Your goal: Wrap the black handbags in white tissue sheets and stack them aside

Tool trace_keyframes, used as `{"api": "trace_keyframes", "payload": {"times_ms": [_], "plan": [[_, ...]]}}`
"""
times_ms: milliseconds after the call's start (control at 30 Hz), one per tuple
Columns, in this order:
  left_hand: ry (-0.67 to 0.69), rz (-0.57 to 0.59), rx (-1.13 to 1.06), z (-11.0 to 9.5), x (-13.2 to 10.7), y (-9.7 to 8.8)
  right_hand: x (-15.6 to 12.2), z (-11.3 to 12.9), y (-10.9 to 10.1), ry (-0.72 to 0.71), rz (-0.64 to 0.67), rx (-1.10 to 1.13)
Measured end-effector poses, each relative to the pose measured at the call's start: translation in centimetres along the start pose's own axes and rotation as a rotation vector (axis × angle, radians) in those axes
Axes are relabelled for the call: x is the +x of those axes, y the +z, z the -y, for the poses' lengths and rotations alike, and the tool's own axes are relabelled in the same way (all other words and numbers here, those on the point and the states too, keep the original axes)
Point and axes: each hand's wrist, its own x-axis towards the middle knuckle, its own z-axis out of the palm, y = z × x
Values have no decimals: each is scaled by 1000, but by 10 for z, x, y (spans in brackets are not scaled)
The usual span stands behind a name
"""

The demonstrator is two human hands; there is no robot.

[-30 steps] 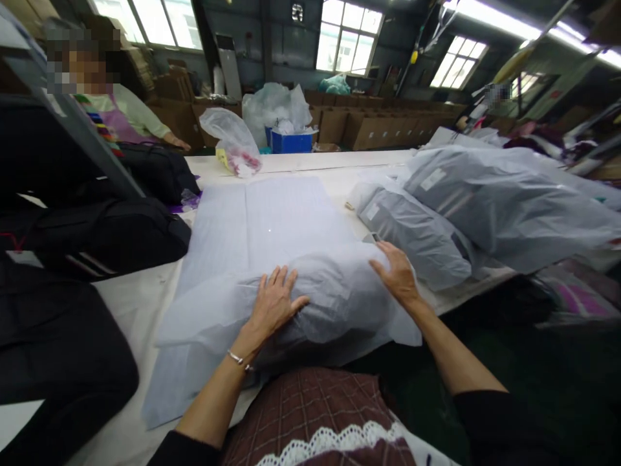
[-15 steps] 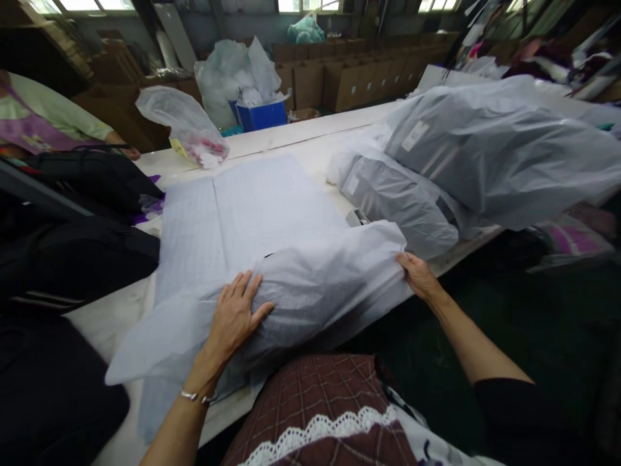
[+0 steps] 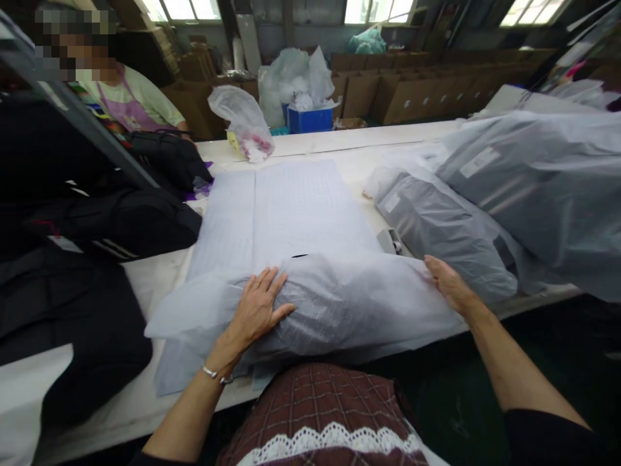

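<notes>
fingers (image 3: 263, 283) apart, our left hand (image 3: 255, 309) touches a wrinkled, milky plastic bag (image 3: 334, 304), greyish-dark inside. whether our right hand (image 3: 451, 285) clamps its end, we cannot tell.

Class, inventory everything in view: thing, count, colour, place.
table: 1, white, centre
wrapped bundle: 1, greyish, near edge
plastic sheeting: count unclear, whitish, middle
wrapped bags: 2+, grey, right
small object: 1, grey, beyond bundle
black bags: 4+, black, left
clear bag: 1, reddish contents, far edge
box: 1, blue, beyond table
cardboard boxes: many, brown, back
plastic heap: 1, teal, back
windows: 3, white, back
person: 1, pale top, left
pole: 1, grey, left
sheet: 1, white, lower left
left hand: 1, bare, on bundle
right hand: 1, bare, at bundle's right end
apron: 1, brown, bottom
</notes>
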Motion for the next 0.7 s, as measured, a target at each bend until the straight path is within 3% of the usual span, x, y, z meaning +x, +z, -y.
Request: {"api": "trace_keyframes", "payload": {"times_ms": [133, 233, 300, 367, 400, 433, 500, 567, 633, 700], "plan": [[-43, 27, -39, -5, -1, -5, 18, 13, 1, 14, 100, -214], [-70, 40, -72, -7, -2, -8, 28, 31, -5, -55, -42, -581], [-84, 50, -93, -8, -2, -10, 24, 54, 4, -214, -161, -735], [-98, 59, -110, -9, -2, -12, 5, 82, 33, -447, -212, -701], [-105, 63, -116, -10, -2, -13, -11, 94, 54, -554, -177, -641], [-112, 67, -120, -10, -1, -14, -28, 105, 79, -658, -78, -576], [-125, 73, -123, -11, -1, -15, -64, 116, 131, -906, 309, -498], [-134, 75, -122, -12, 0, -16, -90, 114, 178, -1110, 721, -589], [-138, 68, -124, -13, 0, -15, -97, 104, 211, -1190, 910, -718], [-136, 54, -127, -12, 0, -14, -84, 96, 228, -1129, 946, -810]]}}
